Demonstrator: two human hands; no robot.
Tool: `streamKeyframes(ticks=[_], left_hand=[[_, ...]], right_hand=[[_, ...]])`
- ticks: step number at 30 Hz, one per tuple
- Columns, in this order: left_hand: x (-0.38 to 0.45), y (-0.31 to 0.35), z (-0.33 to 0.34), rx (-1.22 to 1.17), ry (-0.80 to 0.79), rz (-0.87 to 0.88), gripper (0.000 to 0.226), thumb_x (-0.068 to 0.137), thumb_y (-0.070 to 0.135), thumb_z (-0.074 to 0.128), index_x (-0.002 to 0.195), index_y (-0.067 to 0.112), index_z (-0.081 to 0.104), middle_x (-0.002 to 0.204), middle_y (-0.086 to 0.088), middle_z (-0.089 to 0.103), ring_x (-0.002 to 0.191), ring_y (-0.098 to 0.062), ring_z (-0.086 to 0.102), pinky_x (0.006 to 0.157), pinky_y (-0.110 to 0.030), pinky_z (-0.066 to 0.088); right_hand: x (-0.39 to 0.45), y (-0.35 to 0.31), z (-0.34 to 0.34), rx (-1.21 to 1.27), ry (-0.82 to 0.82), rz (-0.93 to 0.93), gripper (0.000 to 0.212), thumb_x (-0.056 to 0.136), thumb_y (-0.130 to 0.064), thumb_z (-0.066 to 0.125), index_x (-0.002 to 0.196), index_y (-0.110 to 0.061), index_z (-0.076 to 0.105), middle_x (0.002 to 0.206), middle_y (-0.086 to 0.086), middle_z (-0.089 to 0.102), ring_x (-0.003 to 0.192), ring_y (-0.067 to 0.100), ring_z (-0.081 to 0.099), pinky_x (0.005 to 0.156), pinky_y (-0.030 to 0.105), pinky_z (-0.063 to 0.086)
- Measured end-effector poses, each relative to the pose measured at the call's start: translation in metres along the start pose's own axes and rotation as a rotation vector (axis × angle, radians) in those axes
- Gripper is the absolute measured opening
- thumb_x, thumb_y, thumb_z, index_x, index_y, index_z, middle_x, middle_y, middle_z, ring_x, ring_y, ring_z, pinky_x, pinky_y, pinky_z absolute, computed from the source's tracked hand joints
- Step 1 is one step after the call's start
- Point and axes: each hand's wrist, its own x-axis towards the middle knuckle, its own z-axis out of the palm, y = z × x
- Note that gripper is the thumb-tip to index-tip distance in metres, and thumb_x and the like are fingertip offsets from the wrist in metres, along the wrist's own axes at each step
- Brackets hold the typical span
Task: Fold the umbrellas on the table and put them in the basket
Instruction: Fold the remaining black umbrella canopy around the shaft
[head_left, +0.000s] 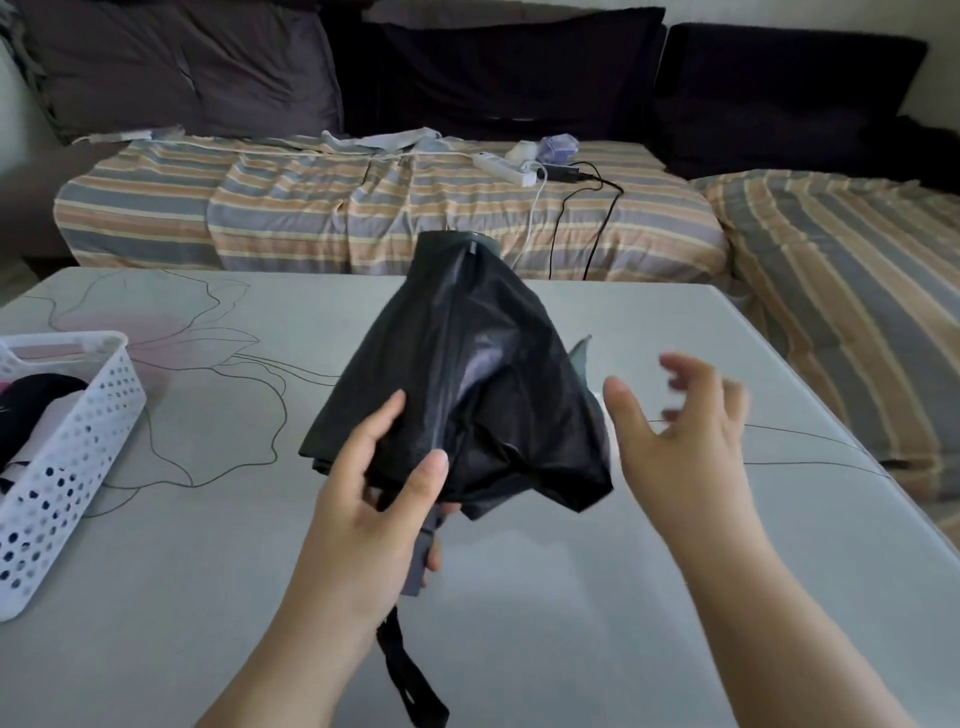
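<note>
One umbrella (467, 374), one basket (62, 457)

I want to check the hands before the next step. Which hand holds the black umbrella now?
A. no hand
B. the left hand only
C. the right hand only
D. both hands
B: the left hand grips the black umbrella near its handle, while the right hand hangs open beside it, apart.

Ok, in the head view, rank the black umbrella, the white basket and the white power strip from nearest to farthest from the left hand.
From the left hand:
1. Black umbrella, gripped at its lower end, centre of the table.
2. White basket, at the table's left edge.
3. White power strip, far back on the striped sofa cover.
</note>
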Motion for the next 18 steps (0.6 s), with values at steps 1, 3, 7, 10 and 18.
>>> streamKeyframes(ticks=[1, 3, 7, 10, 18], left_hand=[[0.002, -0.001, -0.001, -0.036, 0.018, -0.010, 0.040, 0.085, 0.034, 0.062, 0.108, 0.063, 0.050, 0.070, -0.009, 0.069, 0.044, -0.023, 0.051, 0.041, -0.030, 0.042], [0.005, -0.002, -0.002, -0.111, 0.029, -0.045, 0.043, 0.091, 0.019, 0.057, 0.106, 0.059, 0.051, 0.064, -0.010, 0.066, 0.042, -0.024, 0.048, 0.040, -0.029, 0.039], [0.009, -0.005, -0.003, -0.203, 0.019, -0.077, 0.043, 0.093, 0.011, 0.052, 0.105, 0.052, 0.053, 0.057, -0.009, 0.060, 0.037, -0.023, 0.046, 0.037, -0.026, 0.038], [0.009, -0.008, -0.003, -0.204, 0.014, -0.064, 0.047, 0.093, 0.005, 0.052, 0.108, 0.049, 0.052, 0.058, -0.009, 0.059, 0.038, -0.023, 0.046, 0.037, -0.027, 0.040], [0.013, -0.013, -0.004, -0.191, 0.066, 0.002, 0.055, 0.091, -0.002, 0.054, 0.111, 0.050, 0.057, 0.075, -0.006, 0.063, 0.056, -0.018, 0.056, 0.052, -0.026, 0.052]], right_hand=[[0.003, 0.002, -0.002, 0.007, -0.131, 0.188, 0.040, 0.084, -0.058, 0.054, 0.107, -0.026, 0.049, 0.120, -0.003, 0.052, 0.108, 0.020, 0.054, 0.092, 0.034, 0.043], [0.004, 0.001, 0.000, 0.092, -0.419, 0.461, 0.050, 0.085, -0.067, 0.043, 0.098, -0.020, 0.057, 0.097, 0.005, 0.070, 0.087, 0.021, 0.066, 0.080, 0.035, 0.052], [0.003, -0.004, 0.006, 0.358, -0.526, 0.465, 0.043, 0.091, -0.055, 0.048, 0.099, -0.016, 0.064, 0.085, 0.005, 0.075, 0.072, 0.014, 0.069, 0.074, 0.030, 0.051], [0.004, -0.005, 0.009, 0.636, -0.541, 0.421, 0.029, 0.093, -0.041, 0.054, 0.096, -0.016, 0.067, 0.084, 0.001, 0.075, 0.072, 0.013, 0.069, 0.071, 0.029, 0.050], [0.022, 0.004, -0.010, 1.034, -0.391, 0.177, 0.037, 0.095, 0.005, 0.036, 0.095, -0.014, 0.068, 0.089, 0.004, 0.073, 0.081, 0.015, 0.069, 0.079, 0.031, 0.057]])
